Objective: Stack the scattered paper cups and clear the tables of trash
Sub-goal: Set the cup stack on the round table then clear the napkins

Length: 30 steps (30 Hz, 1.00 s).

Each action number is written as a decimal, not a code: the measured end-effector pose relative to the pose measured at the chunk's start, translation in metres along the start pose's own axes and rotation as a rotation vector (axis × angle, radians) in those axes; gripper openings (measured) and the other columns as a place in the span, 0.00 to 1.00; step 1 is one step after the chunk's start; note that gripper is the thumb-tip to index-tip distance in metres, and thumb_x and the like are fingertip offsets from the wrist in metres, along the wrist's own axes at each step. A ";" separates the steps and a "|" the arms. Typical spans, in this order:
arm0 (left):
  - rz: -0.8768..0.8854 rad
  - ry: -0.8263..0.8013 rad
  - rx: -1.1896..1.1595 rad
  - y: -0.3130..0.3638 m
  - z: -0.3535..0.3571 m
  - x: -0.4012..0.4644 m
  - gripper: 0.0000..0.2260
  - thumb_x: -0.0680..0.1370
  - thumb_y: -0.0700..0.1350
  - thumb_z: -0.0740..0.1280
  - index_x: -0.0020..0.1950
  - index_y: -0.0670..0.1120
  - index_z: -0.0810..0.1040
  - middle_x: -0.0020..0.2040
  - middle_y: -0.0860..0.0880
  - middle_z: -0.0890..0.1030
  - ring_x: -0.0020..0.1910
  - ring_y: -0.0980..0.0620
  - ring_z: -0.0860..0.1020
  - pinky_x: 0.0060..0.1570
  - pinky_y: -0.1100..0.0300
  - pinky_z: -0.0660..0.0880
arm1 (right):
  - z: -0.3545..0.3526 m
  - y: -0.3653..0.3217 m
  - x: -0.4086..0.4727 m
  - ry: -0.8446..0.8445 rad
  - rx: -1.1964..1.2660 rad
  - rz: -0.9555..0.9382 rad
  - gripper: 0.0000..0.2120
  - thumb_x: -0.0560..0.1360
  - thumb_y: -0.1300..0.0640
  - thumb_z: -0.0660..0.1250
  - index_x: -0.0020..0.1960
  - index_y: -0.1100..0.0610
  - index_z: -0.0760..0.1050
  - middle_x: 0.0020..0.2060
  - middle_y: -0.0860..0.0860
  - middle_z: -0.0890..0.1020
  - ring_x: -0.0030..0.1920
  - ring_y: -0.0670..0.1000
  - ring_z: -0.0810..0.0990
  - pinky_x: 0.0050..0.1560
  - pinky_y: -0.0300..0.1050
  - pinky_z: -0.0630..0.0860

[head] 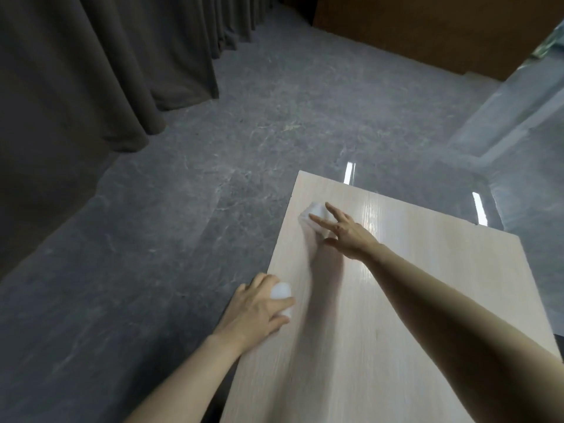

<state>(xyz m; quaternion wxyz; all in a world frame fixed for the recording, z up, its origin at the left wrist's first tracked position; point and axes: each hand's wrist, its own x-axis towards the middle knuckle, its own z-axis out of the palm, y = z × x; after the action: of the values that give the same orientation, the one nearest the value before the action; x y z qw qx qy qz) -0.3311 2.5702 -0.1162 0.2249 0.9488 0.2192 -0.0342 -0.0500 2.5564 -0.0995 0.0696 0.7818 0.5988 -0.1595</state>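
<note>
Trash on a pale wooden table (396, 315) is the matter in hand; no paper cups show in this view. Left hand (259, 306) sits at the near left edge of the table, fingers curled round a white crumpled wad (282, 293), most likely tissue or paper, though blur prevents a firm identification. Holding it there keeps collected rubbish off the surface and leaves the other hand free. Right hand (341, 230) reaches to the far left part of the table, fingers spread wide and straight, fingertips over or touching a second white scrap (314, 213) lying flat near the far left corner. Contact cannot be confirmed; the scrap is not yet gripped. The wide spread suits closing down over a loose, flimsy piece.

Judgement: gathering is in progress, one piece secured and one about to be taken. The scrap lies close to the table edge, so a careless sweep could push it onto the grey floor (183, 193). Dark curtains (91, 71) hang at far left.
</note>
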 end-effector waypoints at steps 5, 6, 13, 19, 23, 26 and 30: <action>-0.044 0.074 0.002 -0.003 -0.012 0.006 0.19 0.78 0.60 0.60 0.69 0.63 0.70 0.71 0.54 0.62 0.70 0.53 0.58 0.62 0.57 0.62 | 0.010 -0.005 -0.005 0.124 0.021 0.046 0.27 0.80 0.48 0.60 0.76 0.40 0.55 0.77 0.51 0.53 0.69 0.59 0.63 0.61 0.55 0.70; -0.049 0.082 0.000 -0.002 -0.013 0.007 0.19 0.78 0.60 0.60 0.69 0.64 0.69 0.71 0.54 0.62 0.70 0.54 0.58 0.62 0.57 0.62 | 0.013 -0.006 -0.007 0.130 0.042 0.068 0.26 0.79 0.46 0.59 0.75 0.40 0.55 0.77 0.51 0.53 0.70 0.59 0.62 0.61 0.55 0.69; -0.078 0.178 -0.054 0.010 -0.025 0.014 0.19 0.78 0.58 0.63 0.69 0.62 0.72 0.70 0.51 0.66 0.70 0.51 0.63 0.61 0.54 0.65 | 0.019 -0.019 -0.008 0.194 0.103 0.137 0.24 0.81 0.51 0.57 0.76 0.41 0.57 0.77 0.50 0.54 0.69 0.58 0.63 0.61 0.53 0.68; -0.067 0.276 -0.068 0.031 -0.056 0.025 0.18 0.76 0.56 0.67 0.66 0.59 0.76 0.67 0.50 0.70 0.67 0.48 0.67 0.55 0.52 0.69 | 0.024 -0.013 -0.072 0.328 0.187 0.217 0.24 0.80 0.51 0.57 0.75 0.42 0.59 0.77 0.48 0.57 0.62 0.58 0.66 0.52 0.50 0.73; -0.008 0.336 -0.099 0.071 -0.065 0.035 0.17 0.73 0.53 0.72 0.61 0.56 0.80 0.62 0.46 0.74 0.61 0.45 0.73 0.50 0.50 0.73 | 0.023 -0.003 -0.146 0.419 0.264 0.343 0.24 0.79 0.53 0.60 0.74 0.42 0.62 0.76 0.48 0.60 0.60 0.59 0.68 0.51 0.54 0.74; 0.080 0.323 -0.133 0.111 -0.060 0.039 0.15 0.73 0.53 0.72 0.60 0.56 0.82 0.61 0.46 0.74 0.60 0.44 0.73 0.49 0.49 0.74 | 0.025 0.002 -0.208 0.493 0.325 0.460 0.24 0.78 0.55 0.61 0.73 0.43 0.64 0.75 0.51 0.62 0.58 0.60 0.69 0.53 0.54 0.74; 0.204 0.295 -0.158 0.170 -0.046 0.035 0.14 0.74 0.53 0.71 0.59 0.58 0.81 0.61 0.48 0.74 0.60 0.46 0.72 0.49 0.52 0.73 | 0.032 0.008 -0.298 0.552 0.395 0.630 0.24 0.78 0.56 0.61 0.72 0.43 0.66 0.75 0.54 0.62 0.58 0.61 0.69 0.57 0.55 0.71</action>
<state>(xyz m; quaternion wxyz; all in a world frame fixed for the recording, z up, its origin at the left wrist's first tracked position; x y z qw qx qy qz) -0.2277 2.4684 -0.0105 0.2662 0.9402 0.1547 0.1454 -0.1162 2.2724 -0.0312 -0.1976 0.9372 0.2862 -0.0277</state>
